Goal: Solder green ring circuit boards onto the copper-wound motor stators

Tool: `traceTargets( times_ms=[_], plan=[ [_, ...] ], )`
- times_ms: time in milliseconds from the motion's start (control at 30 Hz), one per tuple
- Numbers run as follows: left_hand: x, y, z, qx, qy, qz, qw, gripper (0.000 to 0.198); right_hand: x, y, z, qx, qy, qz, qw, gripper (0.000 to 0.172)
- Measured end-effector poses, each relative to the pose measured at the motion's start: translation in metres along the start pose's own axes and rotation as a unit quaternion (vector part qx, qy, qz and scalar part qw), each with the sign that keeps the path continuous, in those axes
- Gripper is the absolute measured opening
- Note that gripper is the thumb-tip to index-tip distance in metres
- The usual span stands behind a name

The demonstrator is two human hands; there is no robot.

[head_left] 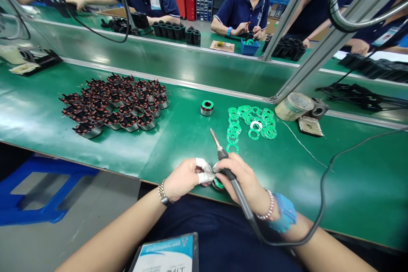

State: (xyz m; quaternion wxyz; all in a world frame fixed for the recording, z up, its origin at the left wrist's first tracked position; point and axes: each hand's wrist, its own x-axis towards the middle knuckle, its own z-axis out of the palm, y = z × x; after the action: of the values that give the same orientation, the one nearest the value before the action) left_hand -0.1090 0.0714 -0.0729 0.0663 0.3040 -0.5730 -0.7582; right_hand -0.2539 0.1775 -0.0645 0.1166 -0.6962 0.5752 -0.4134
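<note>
Closest to me, one ID badge hangs at my front. Just above it, my left hand and right hand meet at the edge of the green bench. Between them sits one small round part, with a green rim showing and most of it hidden behind my fingers. Two fingers of my left hand, wrapped in white tape, press together and pinch it. My right fingers curl around the dark handle of one soldering iron, its metal tip pointing away, clear of the part. One metal watch sits on my left wrist; one beaded bracelet and one blue wrist strap sit on my right. Farther up the bench lie a loose heap of more than a dozen green rings, one white ring on top, and one lone green-topped coil. Left of that is a pile of roughly thirty copper-wound coils. Beyond the bench, co-workers in navy polo shirts sit working.
</note>
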Motion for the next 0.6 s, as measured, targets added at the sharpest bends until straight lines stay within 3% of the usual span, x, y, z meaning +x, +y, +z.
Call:
traceTargets(
  times_ms=[300,467,600],
  plan=[
    [-0.007,0.001,0.004,-0.02,0.001,-0.001,1.0,0.017,0.002,0.003,0.001,0.024,-0.026,0.014,0.999,0.018],
    [-0.007,0.002,0.009,0.001,0.018,-0.011,1.0,0.014,-0.008,0.003,-0.011,0.004,0.067,0.077,0.995,0.017],
    [-0.006,0.002,0.01,0.018,0.034,-0.021,0.999,0.012,-0.018,-0.004,-0.032,0.009,0.069,0.038,0.997,0.014]
  ],
)
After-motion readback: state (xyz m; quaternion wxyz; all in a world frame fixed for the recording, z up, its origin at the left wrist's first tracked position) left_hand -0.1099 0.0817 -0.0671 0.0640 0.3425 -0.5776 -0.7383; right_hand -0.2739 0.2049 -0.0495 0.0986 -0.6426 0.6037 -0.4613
